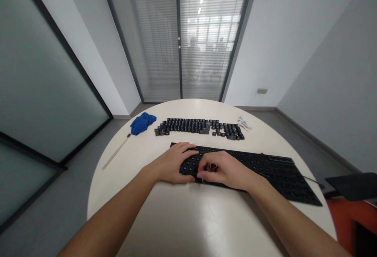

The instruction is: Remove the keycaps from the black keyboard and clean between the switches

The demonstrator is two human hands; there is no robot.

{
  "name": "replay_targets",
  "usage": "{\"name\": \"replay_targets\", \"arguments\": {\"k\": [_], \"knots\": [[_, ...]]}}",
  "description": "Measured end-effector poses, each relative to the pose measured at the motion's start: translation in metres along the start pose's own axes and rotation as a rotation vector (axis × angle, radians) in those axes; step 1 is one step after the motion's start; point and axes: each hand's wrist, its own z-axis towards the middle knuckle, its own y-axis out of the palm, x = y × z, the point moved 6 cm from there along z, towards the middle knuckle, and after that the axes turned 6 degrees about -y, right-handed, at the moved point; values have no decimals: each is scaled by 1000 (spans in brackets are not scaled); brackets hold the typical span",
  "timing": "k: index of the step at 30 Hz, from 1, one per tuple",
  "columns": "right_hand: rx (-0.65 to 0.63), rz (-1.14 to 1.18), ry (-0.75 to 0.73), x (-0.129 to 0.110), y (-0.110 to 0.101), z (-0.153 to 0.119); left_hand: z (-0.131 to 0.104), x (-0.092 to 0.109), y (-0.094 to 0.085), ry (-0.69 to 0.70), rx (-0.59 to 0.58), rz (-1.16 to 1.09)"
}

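Note:
A black keyboard (246, 160) lies slightly askew on the table, with its keycaps off and rows of bare key sockets showing. My left hand (173, 162) grips its left end, fingers over the top and thumb along the front edge. Just to the right, my right hand (222, 168) is closed in a pinch low over the keyboard's left part. Between its fingers shows a small, thin wire-like tool (211, 166), mostly hidden. Beyond the keyboard, loose black keycaps (188, 125) are laid out in keyboard order.
The round cream table (176, 217) carries a crumpled blue cloth (143, 123) and a long thin brush (116, 151) at left. White crumpled material (245, 123) lies at the back right. A cable (312, 180) leaves the keyboard's right side near a red chair (343, 217).

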Motion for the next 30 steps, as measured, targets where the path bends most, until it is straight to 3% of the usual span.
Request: {"name": "replay_targets", "arguments": {"k": [5,10,17,30], "knots": [[-78,-110,-74,0,5,-8,0,1,-1,16,11,-8],[-155,-140,54,12,14,-7,1,0,1,11,5,3],[-184,-39,54,27,21,-5,1,0,3,5,2,8],[-199,-16,28,31,20,-3,0,1,4,20,11,37]]}}
